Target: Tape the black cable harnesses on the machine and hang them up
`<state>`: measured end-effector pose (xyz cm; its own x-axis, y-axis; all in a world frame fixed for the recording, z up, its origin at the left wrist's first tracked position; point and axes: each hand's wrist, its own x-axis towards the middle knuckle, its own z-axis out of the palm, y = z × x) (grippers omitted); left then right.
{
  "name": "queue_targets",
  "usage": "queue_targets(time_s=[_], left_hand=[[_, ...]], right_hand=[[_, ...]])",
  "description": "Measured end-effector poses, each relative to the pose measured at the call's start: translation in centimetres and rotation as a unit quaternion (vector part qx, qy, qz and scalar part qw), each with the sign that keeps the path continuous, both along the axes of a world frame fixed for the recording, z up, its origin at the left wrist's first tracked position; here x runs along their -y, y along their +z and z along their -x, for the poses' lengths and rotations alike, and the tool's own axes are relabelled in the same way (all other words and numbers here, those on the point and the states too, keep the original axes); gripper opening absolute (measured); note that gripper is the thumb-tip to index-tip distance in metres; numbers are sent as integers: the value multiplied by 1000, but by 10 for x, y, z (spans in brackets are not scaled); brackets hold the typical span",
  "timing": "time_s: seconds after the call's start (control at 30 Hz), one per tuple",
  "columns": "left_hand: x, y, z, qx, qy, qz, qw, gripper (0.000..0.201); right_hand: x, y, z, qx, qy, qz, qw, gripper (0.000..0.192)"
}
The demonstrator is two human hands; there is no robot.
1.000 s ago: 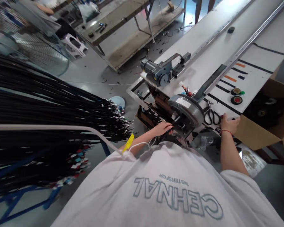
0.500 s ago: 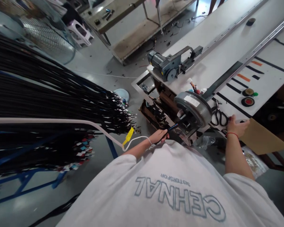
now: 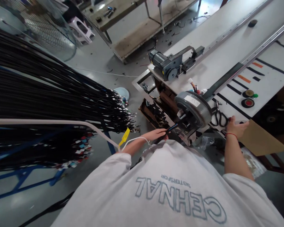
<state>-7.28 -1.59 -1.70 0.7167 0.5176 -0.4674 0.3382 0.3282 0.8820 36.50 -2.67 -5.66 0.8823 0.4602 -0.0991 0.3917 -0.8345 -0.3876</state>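
My left hand (image 3: 159, 134) is closed around a black cable (image 3: 170, 128). From my fingers the cable runs up to the round grey taping machine (image 3: 192, 105), close to its hub. My right hand (image 3: 236, 126) rests at the table's front edge, fingers apart and holding nothing visible. Beside its thumb lie black-handled scissors (image 3: 220, 118). A cardboard box flap (image 3: 262, 138) is just right of that hand. Further up the table are a red push button (image 3: 248, 102) and a green one (image 3: 255, 96).
Left of me, many black cables (image 3: 61, 94) hang over a blue rack (image 3: 21, 186). A grey motor unit (image 3: 165, 64) is mounted on the white table (image 3: 217, 56). A pale hose (image 3: 61, 121) with a yellow tag (image 3: 124, 136) crosses near my left arm.
My left hand has shifted slightly left, its fingers straighter along the cable. The tag and hose moved a little left. My right hand stays in place.
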Motion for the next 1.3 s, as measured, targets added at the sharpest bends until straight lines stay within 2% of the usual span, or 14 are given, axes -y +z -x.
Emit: queue_targets(time_s=[0.03, 0.1, 0.17, 0.3, 0.37, 0.57, 0.7, 0.83, 0.97, 1.17, 1.3], left_hand=[[-5, -1, -7, 20, 8, 30, 999, 41], [-15, -2, -25, 35, 40, 38, 998, 43], [-25, -3, -42, 29, 59, 16, 998, 45], [-33, -1, -58, 15, 41, 18, 999, 50], [-30, -1, -58, 1, 51, 12, 999, 53], [-17, -5, -60, -49, 83, -69, 993, 56], [-22, -5, -55, -80, 104, -114, 985, 60], [-27, 0, -47, -95, 102, -176, 975, 61], [-23, 2, -44, -92, 90, -175, 976, 63], [-12, 3, -38, -95, 100, -170, 976, 60], [-12, 9, -36, -114, 84, -215, 966, 56]], right_hand=[[0, 4, 2, -3, -28, -7, 1000, 78], [-1, 10, 7, -8, -62, -22, 998, 80], [-1, 14, 9, -11, -58, -31, 998, 79], [1, 14, 9, -15, -55, -34, 998, 78], [1, 11, 7, -13, -58, -38, 998, 78], [1, -1, -2, -11, -57, -54, 997, 79], [2, -8, -4, 4, -54, -53, 997, 74], [2, -12, -6, 5, -66, -88, 994, 74], [2, -13, -8, -10, -77, -122, 990, 78], [2, -8, -7, -23, -80, -133, 988, 78], [2, -2, -3, -21, -72, -124, 989, 79]])
